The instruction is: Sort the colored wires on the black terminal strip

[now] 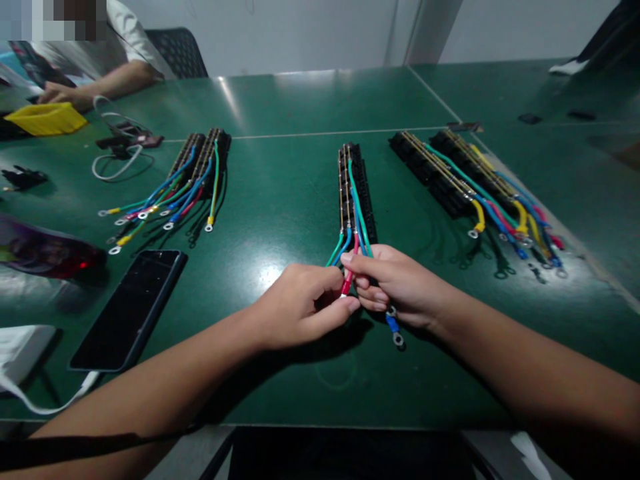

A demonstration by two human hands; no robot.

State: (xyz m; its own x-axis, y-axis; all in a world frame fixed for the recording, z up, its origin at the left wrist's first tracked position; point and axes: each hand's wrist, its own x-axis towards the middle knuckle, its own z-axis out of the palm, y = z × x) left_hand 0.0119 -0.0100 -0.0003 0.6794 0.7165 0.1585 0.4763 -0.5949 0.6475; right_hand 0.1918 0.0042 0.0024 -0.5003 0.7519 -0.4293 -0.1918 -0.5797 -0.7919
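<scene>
Wire (347,285) with red plastic sleeve, held over the smooth green bench (280,393), is pinched by fingers of both left hand (307,303) and right hand (400,280); hard tugging could loosen it from the long black, brass-barred strip (345,190).

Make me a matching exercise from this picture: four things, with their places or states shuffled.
1. Lone black strip
2. Its red wire
3. Phone
4. Yellow tray

A. Close to another person's hand
B. Held by the left hand and right hand
C. White cable at its lower end
D. Between the left pair and right pair of strips

Pairs: 1-D, 2-B, 3-C, 4-A
</scene>
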